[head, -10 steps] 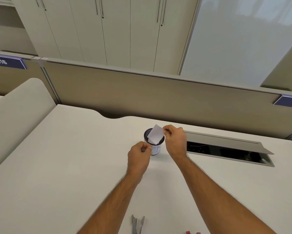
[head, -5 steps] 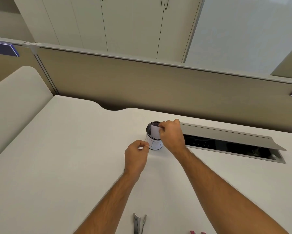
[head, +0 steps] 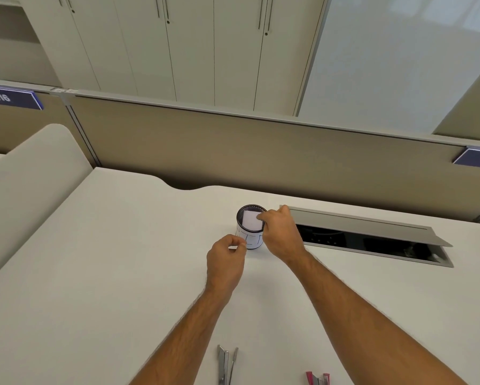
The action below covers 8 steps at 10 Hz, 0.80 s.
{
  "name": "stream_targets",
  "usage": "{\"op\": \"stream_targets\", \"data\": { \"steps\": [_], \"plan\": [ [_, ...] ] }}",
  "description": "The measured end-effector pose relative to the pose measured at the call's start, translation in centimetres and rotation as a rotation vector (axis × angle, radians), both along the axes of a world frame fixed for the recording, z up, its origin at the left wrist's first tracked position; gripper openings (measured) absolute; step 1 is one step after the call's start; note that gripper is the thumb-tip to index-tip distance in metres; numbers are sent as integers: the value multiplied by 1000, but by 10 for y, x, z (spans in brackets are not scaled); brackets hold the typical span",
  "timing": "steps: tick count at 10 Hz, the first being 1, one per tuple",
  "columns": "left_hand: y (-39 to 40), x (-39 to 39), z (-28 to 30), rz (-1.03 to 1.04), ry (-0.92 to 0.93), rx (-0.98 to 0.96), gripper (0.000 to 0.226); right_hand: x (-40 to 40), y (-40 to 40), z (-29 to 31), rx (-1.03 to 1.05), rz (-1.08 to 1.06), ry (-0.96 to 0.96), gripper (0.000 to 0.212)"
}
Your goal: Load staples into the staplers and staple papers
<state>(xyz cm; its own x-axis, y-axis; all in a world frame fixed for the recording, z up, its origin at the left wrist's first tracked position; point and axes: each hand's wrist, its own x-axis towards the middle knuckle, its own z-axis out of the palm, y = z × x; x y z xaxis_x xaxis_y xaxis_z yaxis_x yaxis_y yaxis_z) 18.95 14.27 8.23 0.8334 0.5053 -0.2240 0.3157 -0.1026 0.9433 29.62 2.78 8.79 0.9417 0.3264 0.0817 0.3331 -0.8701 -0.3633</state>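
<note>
Two staplers (head: 226, 365) lie on white desk (head: 94, 273).

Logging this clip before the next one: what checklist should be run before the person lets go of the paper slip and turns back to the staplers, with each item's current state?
1. White paper slip inside the round black mesh cup: ok.
2. Right hand grip on the slip: ok, fingertips pinch its edge.
3. Cup upright on the white desk: ok.
4. Left hand free: not ok, pinches something small.
5. Open silver stapler within reach: ok.
6. Staples loaded: cannot tell.
</note>
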Motion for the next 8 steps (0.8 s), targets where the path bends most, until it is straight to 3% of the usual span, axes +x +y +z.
{"op": "stream_targets", "data": {
  "steps": [4,7,8],
  "plan": [
    [16,-5,-7,45,13,8,14,11,29,-5,-212,21,193,37],
    [17,-5,-11,34,19,-14,14,13,29,-7,-162,19,107,39],
    [15,-6,-10,24,31,-10,14,8,24,-3,-41,-42,-60,37]
  ]
}}
